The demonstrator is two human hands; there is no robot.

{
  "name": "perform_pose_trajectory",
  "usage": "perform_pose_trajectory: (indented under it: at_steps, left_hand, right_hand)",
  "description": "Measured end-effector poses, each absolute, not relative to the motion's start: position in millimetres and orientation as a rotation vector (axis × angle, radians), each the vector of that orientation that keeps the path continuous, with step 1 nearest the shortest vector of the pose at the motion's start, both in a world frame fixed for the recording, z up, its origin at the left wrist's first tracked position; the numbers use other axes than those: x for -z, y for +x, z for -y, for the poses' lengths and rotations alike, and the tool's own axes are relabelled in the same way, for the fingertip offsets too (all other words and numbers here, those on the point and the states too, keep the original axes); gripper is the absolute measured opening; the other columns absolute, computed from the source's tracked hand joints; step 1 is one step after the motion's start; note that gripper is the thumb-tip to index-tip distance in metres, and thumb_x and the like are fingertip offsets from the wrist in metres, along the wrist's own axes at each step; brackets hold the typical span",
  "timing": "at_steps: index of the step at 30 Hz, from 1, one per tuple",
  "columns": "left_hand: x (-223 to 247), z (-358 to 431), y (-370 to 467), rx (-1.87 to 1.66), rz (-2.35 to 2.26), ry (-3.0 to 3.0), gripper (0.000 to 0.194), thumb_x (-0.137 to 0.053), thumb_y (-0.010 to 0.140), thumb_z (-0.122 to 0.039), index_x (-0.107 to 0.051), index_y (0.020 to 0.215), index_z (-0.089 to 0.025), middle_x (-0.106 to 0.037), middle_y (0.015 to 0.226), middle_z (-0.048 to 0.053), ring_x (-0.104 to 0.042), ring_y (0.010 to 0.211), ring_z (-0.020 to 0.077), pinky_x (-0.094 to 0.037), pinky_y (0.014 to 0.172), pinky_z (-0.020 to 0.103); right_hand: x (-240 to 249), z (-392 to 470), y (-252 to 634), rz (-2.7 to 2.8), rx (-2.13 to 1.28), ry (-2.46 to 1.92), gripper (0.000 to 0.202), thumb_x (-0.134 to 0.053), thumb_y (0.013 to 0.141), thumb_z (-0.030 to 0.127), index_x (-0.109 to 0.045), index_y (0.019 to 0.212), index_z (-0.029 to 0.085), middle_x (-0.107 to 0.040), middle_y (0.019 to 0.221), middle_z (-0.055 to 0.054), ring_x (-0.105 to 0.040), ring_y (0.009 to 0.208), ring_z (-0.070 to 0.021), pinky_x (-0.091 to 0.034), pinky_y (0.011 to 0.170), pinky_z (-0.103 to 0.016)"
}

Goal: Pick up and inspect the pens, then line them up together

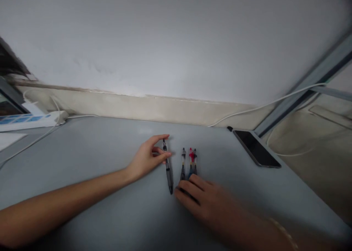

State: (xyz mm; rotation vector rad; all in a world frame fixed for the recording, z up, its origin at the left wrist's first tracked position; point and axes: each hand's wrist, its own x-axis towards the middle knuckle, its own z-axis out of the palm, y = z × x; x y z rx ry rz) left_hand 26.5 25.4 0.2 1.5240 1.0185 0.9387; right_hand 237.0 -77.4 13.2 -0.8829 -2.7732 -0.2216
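— Where was the pen the person had hold of?

— The slim black-and-grey click pen (167, 166) lay on the grey tabletop (96, 159), a little left of centre, its clicker end pointing toward the wall and its tip toward the person. The left hand (147, 155) pinched its upper end between thumb and forefinger, the other fingers loosely curled.

— And the other hand?

— The right hand (203, 199) rested flat, palm down, fingers stretched out and together, its fingertips lying over the lower ends of three more pens just right of the first one. It gripped nothing that I could see; the hand was blurred.

— Which three pens?

— A black-and-grey pen (183, 162) nearest the held one, then a pen with a red clicker (190, 159), then a dark pen (195, 161) touching the red one. All three lay side by side, parallel to the held pen, with a small gap between the first pen and this group.

— What else was around?

— A dark smartphone (257, 148) lay face up well to the right, near the table's back edge, with a white cable (275, 102) running behind it along the wall. Far to the left sat a white power strip (30, 120) with blue markings, its own white cord trailing across the table.
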Motion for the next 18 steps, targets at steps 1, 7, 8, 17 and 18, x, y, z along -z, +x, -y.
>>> perform_pose_trajectory:
  at_steps: [1,7,8,17,18]
  left_hand:
    - [1.4,-25.2,27.3,-0.935,-1.020,1.541,0.062,-0.076,0.076,-0.027,-0.054,0.134,-0.018,-0.068,0.090,0.003,-0.065,0.065,0.0154,-0.054,0.064,0.030]
    - [4.7,-20.4,29.8,-0.857,-0.975,1.608,0.045,-0.073,0.074,-0.023,-0.063,0.117,-0.019,-0.063,0.105,0.005,-0.062,0.073,0.0138,-0.054,0.075,0.033]
    - [3.7,-18.7,29.1,-0.827,-0.971,1.607,0.043,-0.073,0.074,-0.022,-0.064,0.116,-0.018,-0.064,0.099,0.004,-0.062,0.073,0.0140,-0.053,0.076,0.033]
    - [-8.3,12.9,7.3,-0.526,-0.984,1.469,0.054,-0.071,0.079,-0.031,-0.054,0.128,-0.016,-0.070,0.083,0.004,-0.068,0.084,0.0228,-0.050,0.077,0.037]
    - [-8.9,17.7,5.0,-0.506,-0.979,1.443,0.054,-0.071,0.080,-0.032,-0.053,0.129,-0.016,-0.072,0.087,0.006,-0.068,0.089,0.0241,-0.050,0.079,0.038]
  right_hand:
    - [-11.3,77.4,236.5,2.772,0.261,-0.852,0.022,-0.068,0.087,0.005,-0.072,0.108,0.011,-0.079,0.103,-0.010,-0.070,0.081,-0.0285,-0.057,0.054,-0.037]
    - [-12.2,80.2,236.2,2.733,0.360,-0.683,0.022,-0.053,0.096,0.006,-0.075,0.095,0.012,-0.079,0.099,-0.010,-0.067,0.077,-0.0259,-0.052,0.052,-0.036]
    - [-16.1,80.8,237.3,2.712,0.350,-0.668,0.029,-0.047,0.099,0.006,-0.074,0.094,0.013,-0.079,0.098,-0.010,-0.066,0.076,-0.0247,-0.051,0.052,-0.036]
    - [-38.7,103.2,278.7,2.324,0.135,-0.926,0.015,-0.044,0.104,0.014,-0.057,0.110,0.019,-0.074,0.086,-0.006,-0.069,0.082,-0.0213,-0.056,0.068,-0.031]
    - [-36.6,107.4,282.3,2.259,0.111,-0.987,0.011,-0.046,0.103,0.015,-0.054,0.110,0.019,-0.073,0.085,-0.006,-0.070,0.078,-0.0212,-0.056,0.066,-0.030]
